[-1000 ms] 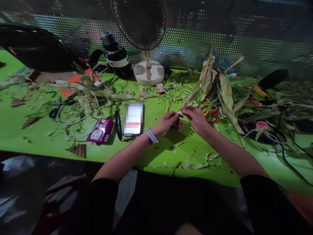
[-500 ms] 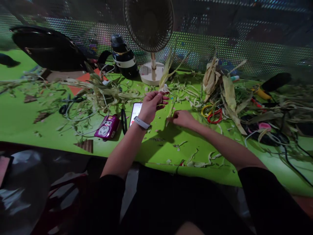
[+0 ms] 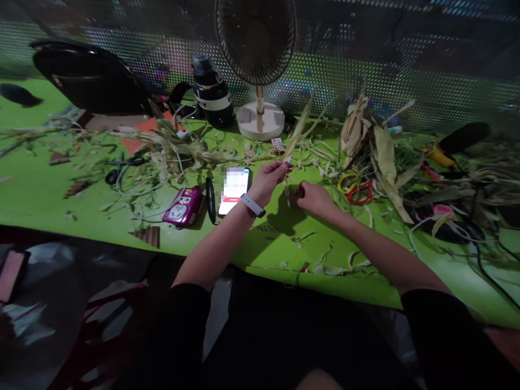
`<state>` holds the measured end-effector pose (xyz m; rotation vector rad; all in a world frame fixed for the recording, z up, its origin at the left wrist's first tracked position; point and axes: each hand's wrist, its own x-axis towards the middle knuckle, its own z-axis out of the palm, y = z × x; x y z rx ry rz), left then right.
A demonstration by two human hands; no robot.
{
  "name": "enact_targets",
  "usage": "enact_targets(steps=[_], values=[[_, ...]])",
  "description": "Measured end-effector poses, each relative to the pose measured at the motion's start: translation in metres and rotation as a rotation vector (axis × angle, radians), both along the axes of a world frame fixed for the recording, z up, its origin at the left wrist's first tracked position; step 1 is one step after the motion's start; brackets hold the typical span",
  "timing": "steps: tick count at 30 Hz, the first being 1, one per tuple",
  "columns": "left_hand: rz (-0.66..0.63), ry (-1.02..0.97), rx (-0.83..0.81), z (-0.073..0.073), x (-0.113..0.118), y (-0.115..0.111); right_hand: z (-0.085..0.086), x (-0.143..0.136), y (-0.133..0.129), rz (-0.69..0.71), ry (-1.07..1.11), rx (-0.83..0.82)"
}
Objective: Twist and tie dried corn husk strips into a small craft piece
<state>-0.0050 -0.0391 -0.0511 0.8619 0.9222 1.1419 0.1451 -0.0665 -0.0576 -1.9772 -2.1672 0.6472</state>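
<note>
The left hand (image 3: pixel 270 181) holds a pale corn husk (image 3: pixel 298 132) pinched between thumb and fingers, over the middle of the green tabletop (image 3: pixel 227 244). The husk's long strips fan upward and away from the person, in front of the perforated screen (image 3: pixel 325 81). A light wristband (image 3: pixel 252 206) circles the left wrist, just beside a lit phone (image 3: pixel 235 187) that the forearm partly overlaps.

The right hand (image 3: pixel 314 197) is near the left one, its fingers curled inward next to a thin strip (image 3: pixel 287 192) hanging below the left fingertips; whether it grips anything cannot be told.

Left of the phone lies a purple socket block (image 3: pixel 182 207). Farther back stand a fan (image 3: pixel 260 120) on a round white base and a dark bottle (image 3: pixel 213 100) with a pale band. To the right of the hands are red handles (image 3: pixel 360 193) and yellow handles (image 3: pixel 345 184), beside a dried husk bundle (image 3: pixel 355 127) and a broad husk (image 3: pixel 384 157). Shredded scraps are scattered around the tabletop.
</note>
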Motion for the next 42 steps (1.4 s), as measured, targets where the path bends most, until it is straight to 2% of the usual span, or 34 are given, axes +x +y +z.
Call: enact_targets(steps=[3, 7, 10, 13, 17, 20, 23, 26, 29, 33, 37, 39, 42], values=[[-0.012, 0.002, 0.002, -0.005, 0.001, 0.0, -0.002, -0.002, 0.0, 0.063, 0.023, -0.037], [0.093, -0.014, 0.004, -0.009, -0.001, 0.004, 0.002, 0.016, 0.005, -0.051, 0.194, 0.055], [0.179, -0.055, 0.009, -0.01, -0.003, 0.009, 0.006, 0.026, 0.009, -0.09, 0.234, 0.12], [0.191, -0.061, 0.012, -0.011, -0.004, 0.01, 0.002, 0.021, 0.017, -0.074, 0.171, 0.052], [0.174, -0.053, 0.007, -0.013, -0.004, 0.009, -0.013, 0.005, 0.031, -0.059, 0.089, 0.018], [0.154, -0.034, -0.018, -0.015, -0.004, 0.007, -0.02, 0.003, 0.038, -0.095, 0.273, 0.014], [0.1, -0.003, -0.05, -0.015, 0.0, 0.001, -0.016, 0.012, 0.042, -0.212, 0.632, -0.009], [-0.073, -0.002, -0.105, -0.014, 0.008, -0.009, -0.007, 0.02, 0.046, -0.329, 0.892, 0.028], [-0.163, -0.013, -0.105, -0.015, 0.014, -0.016, 0.0, 0.019, 0.045, -0.334, 0.948, 0.112], [-0.118, -0.013, -0.049, -0.016, 0.013, -0.014, -0.001, 0.014, 0.041, -0.238, 1.019, 0.139], [-0.083, -0.022, -0.004, -0.016, 0.009, -0.011, -0.005, 0.013, 0.038, -0.135, 1.13, 0.035], [-0.081, -0.055, 0.003, -0.016, 0.009, -0.011, -0.004, 0.013, 0.037, -0.147, 1.179, -0.023], [-0.063, -0.13, -0.003, -0.015, 0.01, -0.011, -0.002, 0.011, 0.035, -0.184, 1.214, -0.022]])
